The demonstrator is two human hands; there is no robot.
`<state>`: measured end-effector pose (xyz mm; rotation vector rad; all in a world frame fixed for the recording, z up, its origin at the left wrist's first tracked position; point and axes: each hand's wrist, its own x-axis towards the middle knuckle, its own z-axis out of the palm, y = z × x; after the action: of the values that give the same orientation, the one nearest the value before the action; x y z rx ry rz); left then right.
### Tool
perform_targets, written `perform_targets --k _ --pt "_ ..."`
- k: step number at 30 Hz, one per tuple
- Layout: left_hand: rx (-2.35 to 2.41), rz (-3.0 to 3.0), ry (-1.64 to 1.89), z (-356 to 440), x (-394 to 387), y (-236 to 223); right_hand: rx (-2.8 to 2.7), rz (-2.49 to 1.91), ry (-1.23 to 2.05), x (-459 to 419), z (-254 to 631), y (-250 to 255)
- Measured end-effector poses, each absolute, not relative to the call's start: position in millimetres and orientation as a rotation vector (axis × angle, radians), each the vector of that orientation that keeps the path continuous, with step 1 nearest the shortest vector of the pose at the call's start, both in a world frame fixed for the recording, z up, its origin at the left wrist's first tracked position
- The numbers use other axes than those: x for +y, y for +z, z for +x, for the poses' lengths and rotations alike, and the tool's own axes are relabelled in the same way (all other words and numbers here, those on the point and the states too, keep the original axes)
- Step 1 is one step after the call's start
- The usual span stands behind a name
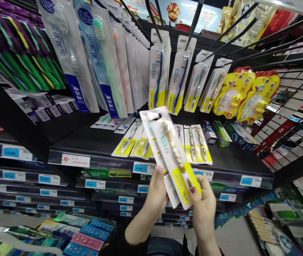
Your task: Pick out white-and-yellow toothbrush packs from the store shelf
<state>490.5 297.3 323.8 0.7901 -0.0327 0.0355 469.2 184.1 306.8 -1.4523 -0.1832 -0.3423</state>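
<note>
Two packaged toothbrushes are held up in front of the shelf, overlapping like a fan. The front toothbrush pack (174, 160), white with a yellow lower part, shows a brown-and-white brush. My right hand (204, 202) grips its lower right corner, thumb on the front. Behind it, a second toothbrush pack (149, 129) sticks out at the left, and my left hand (156, 192) is closed at its left edge; most of those fingers are hidden behind the packs. Similar toothbrush packs (198, 144) lie flat on the black shelf (79, 137) just beyond.
Hanging toothbrush packs (179, 78) fill the hooks above, with yellow duck-shaped packs (235, 92) at the right. Small boxes (222, 133) stand on the shelf's right part. A wire grid (295, 99) bounds the right side. Stacked boxes (87, 234) sit low at the left.
</note>
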Motion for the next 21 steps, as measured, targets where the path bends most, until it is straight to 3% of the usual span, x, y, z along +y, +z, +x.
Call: perform_targets --k 4,9,13,16,21 --pt "-0.115 0.77 0.006 487.5 291.6 322.6 -0.26 -1.707 -0.368 192.6 463.4 306.4" --pt "-0.13 0.733 -0.062 484.3 290.9 327.5 -0.232 -2.112 -0.816 200.3 454.9 305.7" --pt "-0.175 0.715 -0.105 482.4 295.0 330.8 -0.272 -2.108 -1.182 187.4 467.1 312.3" --pt "-0.195 0.772 -0.076 482.6 300.1 334.5 -0.018 -2.249 -1.18 159.7 495.4 327.7" --pt "-0.212 0.944 -0.096 484.1 307.1 339.8 0.472 -2.744 -0.82 134.9 543.9 348.2"
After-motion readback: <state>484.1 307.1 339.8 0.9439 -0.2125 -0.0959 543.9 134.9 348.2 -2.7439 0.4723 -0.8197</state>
